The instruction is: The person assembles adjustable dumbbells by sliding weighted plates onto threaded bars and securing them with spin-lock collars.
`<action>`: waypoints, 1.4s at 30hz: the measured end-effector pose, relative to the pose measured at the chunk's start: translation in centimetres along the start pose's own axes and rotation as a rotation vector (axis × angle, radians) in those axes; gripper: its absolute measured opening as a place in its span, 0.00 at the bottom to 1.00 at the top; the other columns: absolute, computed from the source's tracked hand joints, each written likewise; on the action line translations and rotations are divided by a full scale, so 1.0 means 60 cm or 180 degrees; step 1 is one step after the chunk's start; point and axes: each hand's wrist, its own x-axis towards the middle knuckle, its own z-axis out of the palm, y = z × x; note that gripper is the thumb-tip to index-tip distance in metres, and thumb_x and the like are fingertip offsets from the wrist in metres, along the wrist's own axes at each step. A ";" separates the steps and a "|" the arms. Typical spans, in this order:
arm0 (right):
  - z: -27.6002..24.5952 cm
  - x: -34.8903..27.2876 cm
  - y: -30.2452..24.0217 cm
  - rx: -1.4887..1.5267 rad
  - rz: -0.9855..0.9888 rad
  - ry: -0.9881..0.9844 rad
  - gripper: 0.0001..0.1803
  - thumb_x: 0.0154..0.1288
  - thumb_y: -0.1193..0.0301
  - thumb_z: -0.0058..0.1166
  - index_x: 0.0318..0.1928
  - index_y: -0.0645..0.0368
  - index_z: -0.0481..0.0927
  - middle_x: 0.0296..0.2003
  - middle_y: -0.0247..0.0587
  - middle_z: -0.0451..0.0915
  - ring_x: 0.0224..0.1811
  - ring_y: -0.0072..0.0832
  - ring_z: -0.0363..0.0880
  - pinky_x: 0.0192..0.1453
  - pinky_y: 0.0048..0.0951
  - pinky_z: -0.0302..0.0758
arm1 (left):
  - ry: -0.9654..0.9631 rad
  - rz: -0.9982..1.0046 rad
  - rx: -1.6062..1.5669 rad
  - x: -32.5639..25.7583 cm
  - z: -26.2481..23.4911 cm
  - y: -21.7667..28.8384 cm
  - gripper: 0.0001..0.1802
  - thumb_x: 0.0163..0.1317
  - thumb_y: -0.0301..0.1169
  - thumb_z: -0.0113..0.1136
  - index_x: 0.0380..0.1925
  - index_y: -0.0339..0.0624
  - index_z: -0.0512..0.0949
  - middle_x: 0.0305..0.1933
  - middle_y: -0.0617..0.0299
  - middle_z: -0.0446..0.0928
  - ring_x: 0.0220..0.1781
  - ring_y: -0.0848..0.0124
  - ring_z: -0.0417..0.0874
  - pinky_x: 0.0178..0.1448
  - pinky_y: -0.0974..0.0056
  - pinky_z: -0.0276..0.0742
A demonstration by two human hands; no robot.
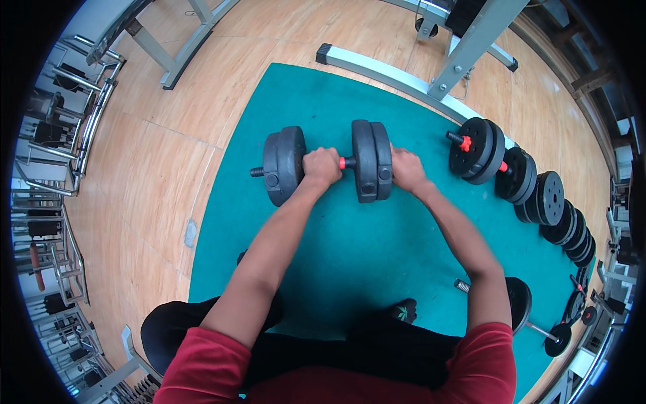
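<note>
A dumbbell with dark grey plates at both ends is held over the green mat. My left hand is closed around its handle, between the two sets of plates; a red collar shows beside that hand. On the left, a bare black threaded bar end sticks out past the plates. My right hand is at the dumbbell's right end, against the outer plate, fingers curled in. The bar end there and any nut on it are hidden by that hand.
Another dumbbell with red collars lies to the right, followed by a row of black weight plates. A barbell rests near my right elbow. The green mat lies on wood-look floor. Grey machine frames stand ahead and along the left.
</note>
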 end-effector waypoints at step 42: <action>0.063 0.150 -0.269 0.0044 0.0242 -0.1520 0.19 0.48 0.69 0.58 0.44 0.55 0.87 0.46 0.49 0.86 0.50 0.43 0.85 0.50 0.48 0.84 | 0.0870 0.0015 -0.2040 -0.139 -0.101 -0.138 0.50 0.44 0.42 0.74 0.66 0.40 0.59 0.57 0.38 0.74 0.57 0.48 0.80 0.60 0.50 0.77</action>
